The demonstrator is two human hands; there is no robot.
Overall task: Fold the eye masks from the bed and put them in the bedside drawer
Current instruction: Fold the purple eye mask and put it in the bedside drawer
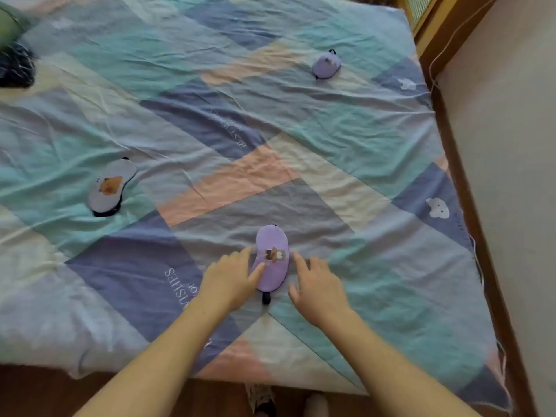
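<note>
A purple eye mask [273, 251] with a small bear print lies flat and unfolded near the bed's front edge, its black strap poking out at the near end. My left hand [231, 278] rests beside it, with a straight finger touching its left edge. My right hand [316, 284] lies flat on the quilt just right of the mask, fingers spread. A grey-white eye mask [109, 186] with an orange bear lies flat at the left. A second purple eye mask [326, 65] sits folded at the far right of the bed.
The patchwork quilt [225, 121] covers the whole bed. A dark bundle [15, 66] and a green thing [9, 25] lie at the far left corner. A wooden bed frame [469, 188] and wall run along the right. The drawer is out of view.
</note>
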